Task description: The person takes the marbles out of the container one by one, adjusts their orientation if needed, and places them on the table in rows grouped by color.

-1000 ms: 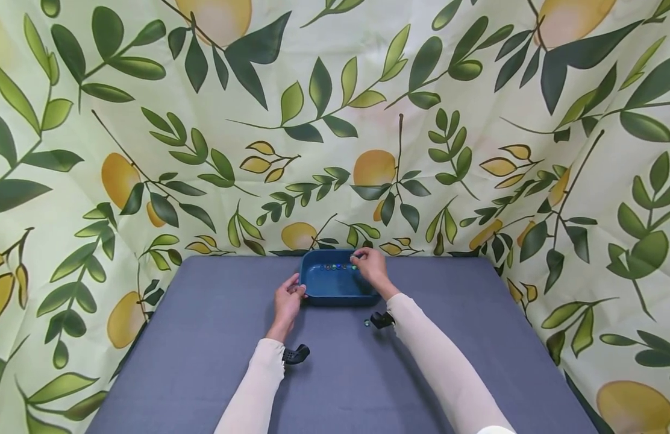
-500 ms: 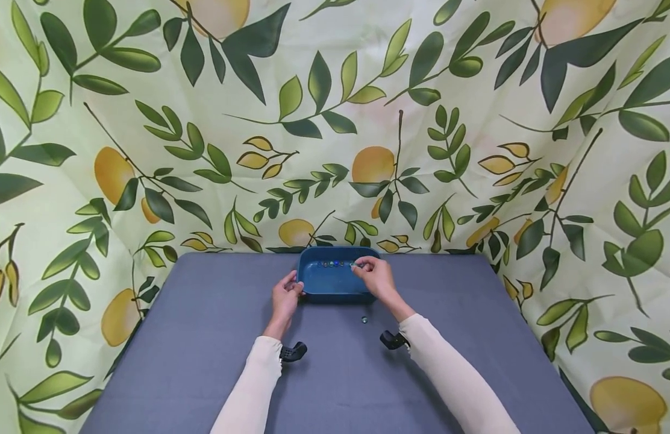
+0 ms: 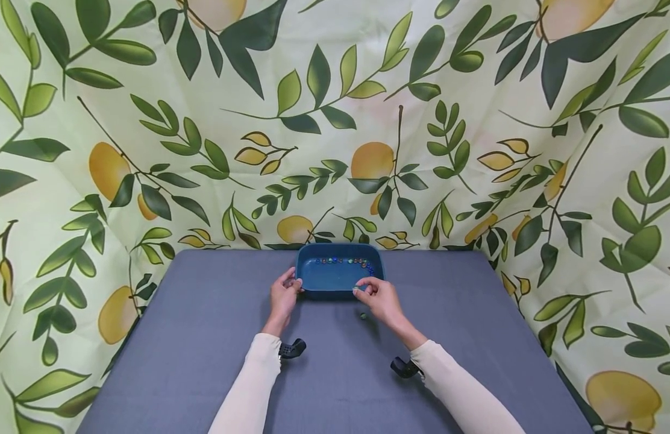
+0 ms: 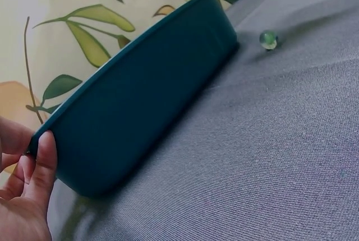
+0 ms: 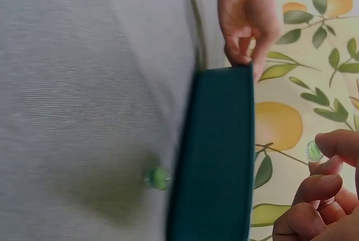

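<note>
A dark blue rectangular tray (image 3: 335,294) stands at the far side of the table, with several small coloured glass marbles (image 3: 335,260) lined up inside along its back and right walls. My left hand (image 3: 284,299) pinches the tray's left front corner, thumb on the outer wall in the left wrist view. Between thumb and fingertips, my right hand (image 3: 381,301) pinches a clear green marble (image 5: 313,151) close to the front rim. Another green-tinted marble (image 4: 268,40) lies on the table just in front of the tray, below the right hand.
A grey-blue cloth (image 3: 335,374) covers the table. Behind and to both sides hangs a curtain with lemons and leaves (image 3: 313,120), close to the tray's back wall. Black wrist camera mounts (image 3: 293,349) stick out inward from both sleeves.
My right hand has come from the tray's back right part toward its front rim, uncovering marbles along the right wall. The left hand keeps its hold. The view has tilted slightly.
</note>
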Motion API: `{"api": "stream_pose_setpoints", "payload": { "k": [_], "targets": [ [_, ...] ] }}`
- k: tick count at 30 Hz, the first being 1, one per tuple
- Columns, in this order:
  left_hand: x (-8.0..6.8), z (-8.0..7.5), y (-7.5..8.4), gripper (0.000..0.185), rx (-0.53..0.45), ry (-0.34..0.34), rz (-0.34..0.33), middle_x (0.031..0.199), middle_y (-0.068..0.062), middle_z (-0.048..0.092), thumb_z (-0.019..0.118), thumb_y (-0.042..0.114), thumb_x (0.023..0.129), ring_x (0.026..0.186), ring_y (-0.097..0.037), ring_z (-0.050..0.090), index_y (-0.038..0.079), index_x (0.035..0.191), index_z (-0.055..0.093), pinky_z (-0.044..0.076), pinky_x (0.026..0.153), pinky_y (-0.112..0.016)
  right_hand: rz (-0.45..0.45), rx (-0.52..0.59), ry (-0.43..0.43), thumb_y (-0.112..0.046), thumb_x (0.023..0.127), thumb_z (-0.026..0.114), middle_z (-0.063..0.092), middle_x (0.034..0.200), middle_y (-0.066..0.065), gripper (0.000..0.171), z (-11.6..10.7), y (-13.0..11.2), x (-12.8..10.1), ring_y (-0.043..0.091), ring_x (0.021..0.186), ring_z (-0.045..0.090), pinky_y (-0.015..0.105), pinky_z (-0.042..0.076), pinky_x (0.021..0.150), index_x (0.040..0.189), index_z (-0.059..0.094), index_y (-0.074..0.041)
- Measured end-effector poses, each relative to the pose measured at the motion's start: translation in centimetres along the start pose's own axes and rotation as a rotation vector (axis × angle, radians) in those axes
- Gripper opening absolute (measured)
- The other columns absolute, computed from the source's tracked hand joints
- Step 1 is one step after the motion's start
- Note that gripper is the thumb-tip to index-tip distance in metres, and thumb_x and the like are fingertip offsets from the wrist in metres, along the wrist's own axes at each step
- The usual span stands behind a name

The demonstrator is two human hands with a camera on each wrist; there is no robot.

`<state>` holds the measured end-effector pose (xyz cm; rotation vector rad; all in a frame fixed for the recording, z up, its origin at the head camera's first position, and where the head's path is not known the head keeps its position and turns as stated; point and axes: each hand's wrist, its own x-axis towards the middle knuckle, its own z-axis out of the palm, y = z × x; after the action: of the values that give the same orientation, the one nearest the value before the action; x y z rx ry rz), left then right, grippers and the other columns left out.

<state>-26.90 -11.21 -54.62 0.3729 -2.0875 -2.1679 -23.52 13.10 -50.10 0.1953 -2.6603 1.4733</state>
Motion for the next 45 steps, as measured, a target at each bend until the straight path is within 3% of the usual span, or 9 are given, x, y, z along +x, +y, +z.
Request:
{"api": "stream_pose_setpoints", "payload": {
  "k": [11,22,30,36,45],
  "targets": [
    [0.1,-0.1,0.1,0.046,-0.004,0.0,0.002,0.132,-0.02,0.05,0.058,0.004,0.096,0.088,-0.011,0.056,0.003,0.142,0.05,0.056,0.075,-0.022,0.045,0.01,-0.025,-0.013,0.084,0.076,0.051,0.06,-0.003,0.01,-0.2,2.5,-1.8,0.008,0.05,0.042,0.02,0.033,0.047,0.093,0.072,-0.009],
    [0.3,-0.1,0.1,0.047,0.001,0.004,-0.016,0.133,-0.019,0.05,0.058,0.004,0.096,0.09,-0.013,0.056,0.005,0.142,0.051,0.058,0.082,-0.031,0.083,-0.009,-0.017,-0.012,0.081,0.076,0.048,0.059,-0.007,0.01,-0.6,5.4,-1.8,0.005,0.05,0.043,0.019,0.035,0.049,0.089,0.072,-0.007],
    [0.3,0.0,0.0,0.047,-0.016,0.005,-0.021,0.132,-0.02,0.05,0.059,0.004,0.095,0.088,-0.011,0.056,0.005,0.141,0.051,0.057,0.077,-0.024,0.143,-0.023,-0.018,-0.009,0.08,0.076,0.048,0.061,-0.007,0.009,-0.7,6.7,-2.0,0.005,0.054,0.044,0.018,0.036,0.051,0.087,0.072,-0.004],
    [0.3,0.1,-0.1,0.046,-0.013,0.012,-0.026,0.131,-0.017,0.051,0.058,0.004,0.096,0.089,-0.011,0.055,0.005,0.142,0.051,0.057,0.079,-0.026,0.194,-0.042,-0.033,-0.009,0.081,0.076,0.05,0.062,-0.006,0.01,-0.7,7.3,-2.0,0.007,0.057,0.045,0.019,0.036,0.054,0.088,0.071,-0.004],
    [0.2,0.0,0.0,0.046,-0.044,0.007,0.007,0.134,-0.021,0.05,0.058,0.001,0.095,0.082,-0.005,0.055,0.0,0.141,0.051,0.057,0.078,-0.027,0.199,-0.087,-0.056,-0.007,0.08,0.075,0.052,0.063,-0.005,0.009,-0.7,7.3,-1.7,0.008,0.056,0.044,0.02,0.035,0.052,0.088,0.071,-0.004]
  ]
}}
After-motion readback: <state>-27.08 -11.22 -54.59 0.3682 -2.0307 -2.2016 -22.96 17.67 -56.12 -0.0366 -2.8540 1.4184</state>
